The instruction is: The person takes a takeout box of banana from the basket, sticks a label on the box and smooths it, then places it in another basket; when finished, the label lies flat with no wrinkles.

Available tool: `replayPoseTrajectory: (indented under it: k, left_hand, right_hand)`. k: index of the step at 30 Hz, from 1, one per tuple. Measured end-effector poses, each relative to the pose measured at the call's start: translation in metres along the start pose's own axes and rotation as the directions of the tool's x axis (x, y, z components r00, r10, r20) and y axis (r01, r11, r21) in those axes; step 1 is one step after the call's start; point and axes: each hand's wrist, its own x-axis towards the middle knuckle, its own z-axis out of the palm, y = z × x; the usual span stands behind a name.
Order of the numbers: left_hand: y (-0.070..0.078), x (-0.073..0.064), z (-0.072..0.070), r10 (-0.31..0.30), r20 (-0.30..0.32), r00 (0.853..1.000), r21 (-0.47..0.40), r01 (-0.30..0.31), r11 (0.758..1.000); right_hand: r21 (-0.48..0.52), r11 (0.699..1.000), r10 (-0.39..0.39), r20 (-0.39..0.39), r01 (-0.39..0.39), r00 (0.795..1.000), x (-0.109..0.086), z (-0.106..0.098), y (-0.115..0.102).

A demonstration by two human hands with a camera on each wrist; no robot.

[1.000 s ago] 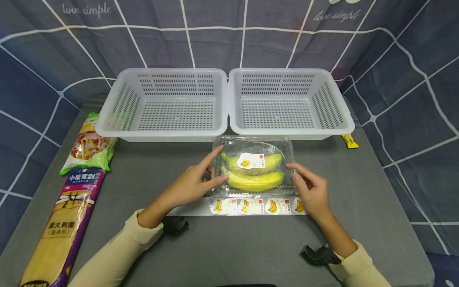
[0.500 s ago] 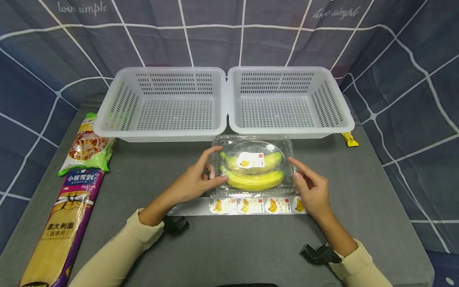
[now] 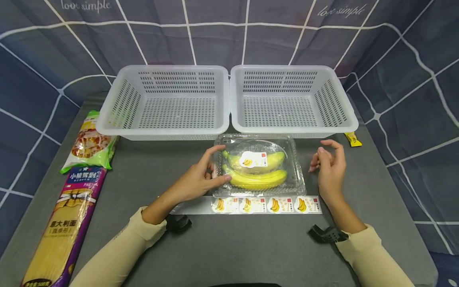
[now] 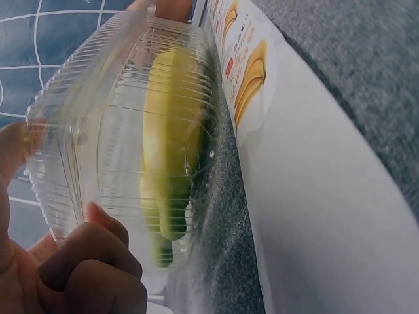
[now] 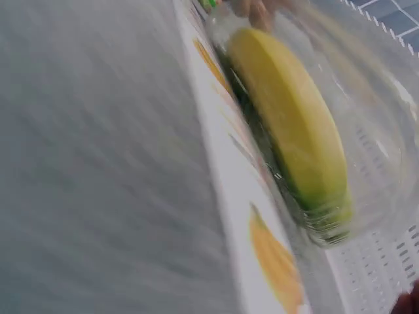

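A clear plastic clamshell box point(image 3: 295, 173) with two bananas point(image 3: 259, 181) inside sits mid-table, its lid lying over them. On the lid is a white banana label point(image 3: 253, 159). My left hand point(image 3: 191, 181) holds the box's left end, thumb and index finger spread along it; in the left wrist view the other fingers curl beside the rim. Apart from the box, to its right, my right hand point(image 3: 331, 171) is raised with loosely bent fingers and nothing in them. A strip of banana labels point(image 3: 274, 205) runs along the box's near side.
Two white perforated baskets, left point(image 3: 163, 133) and right point(image 3: 294, 130), stand side by side behind the box. At left lie a green food bag point(image 3: 89, 145) and a spaghetti pack point(image 3: 64, 227). A small yellow packet point(image 3: 353, 139) pokes out beside the right basket.
My right hand has let go of the box's right edge and moved away to the right, uncovering the strip's last label. The left hand stays at the box's left end.
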Motion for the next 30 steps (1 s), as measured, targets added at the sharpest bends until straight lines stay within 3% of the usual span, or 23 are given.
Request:
replayPoseTrajectory:
  k: [3,7,10,17,25,30]
  left_hand:
    - [-0.001,0.001,0.001,0.001,0.006,1.0,-0.009,-0.001,1.0]
    - [-0.002,0.002,0.003,0.007,0.015,1.0,-0.017,-0.007,1.0]
    - [-0.003,0.002,0.003,0.01,0.013,1.0,-0.029,-0.01,1.0]
    - [-0.001,-0.001,0.001,0.001,-0.009,1.0,-0.055,-0.001,0.998]
    - [0.004,-0.004,0.001,-0.036,-0.002,0.999,-0.075,0.036,0.997]
    - [0.008,-0.006,0.003,-0.086,0.023,0.996,-0.144,0.089,0.986]
  right_hand:
    - [0.026,0.999,-0.022,-0.118,0.025,0.993,0.018,0.004,0.007]
    - [0.057,0.997,-0.031,-0.271,0.049,0.962,0.04,0.007,0.016]
    - [0.103,0.993,-0.014,-0.336,0.052,0.942,0.051,0.01,0.019]
    - [0.209,0.977,0.028,-0.334,0.045,0.942,0.059,0.011,0.021]
    - [0.223,0.975,0.05,-0.3,0.019,0.953,0.057,0.009,0.025]
    - [0.207,0.977,0.017,-0.275,0.042,0.961,0.057,0.009,0.027]
